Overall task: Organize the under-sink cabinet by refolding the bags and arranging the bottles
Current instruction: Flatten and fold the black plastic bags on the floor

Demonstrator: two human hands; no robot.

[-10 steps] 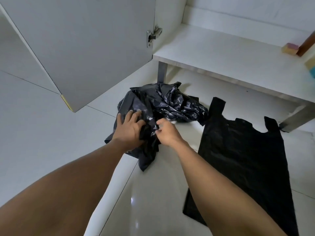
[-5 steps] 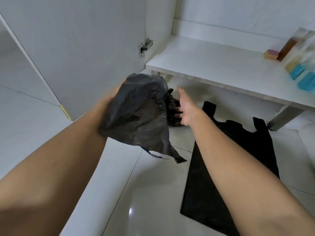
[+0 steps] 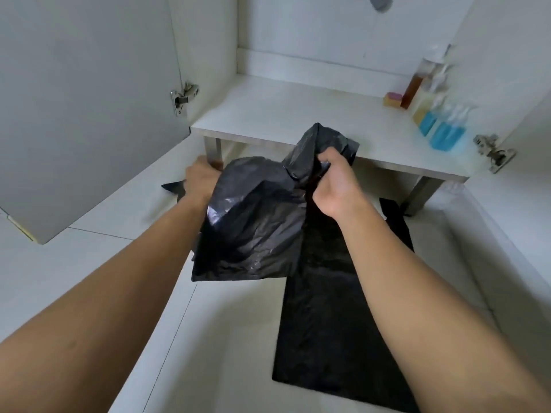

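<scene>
1. Black plastic: a flat bag [image 3: 343, 308] lay spread on the floor tiles [image 3: 74, 263], its long axis running away from the viewer and its handles toward the cabinet shelf [image 3: 283, 114].
2. The crumpled bag [image 3: 253, 228], glossy and creased, hung in the air above it, bottom edge down.
3. The left hand [image 3: 201, 181] gripped its left side, fingers hidden; the right hand [image 3: 334, 186] was clenched round its bunched top.
4. Bottles [image 3: 441, 120] stood at the shelf's right end.

Glossy black crumpled bag [image 3: 253, 222], matte black flat bag [image 3: 334, 317] — blue bottles [image 3: 444, 135], amber bottle [image 3: 413, 87], white shelf [image 3: 283, 114], grey door [image 3: 89, 99]
</scene>
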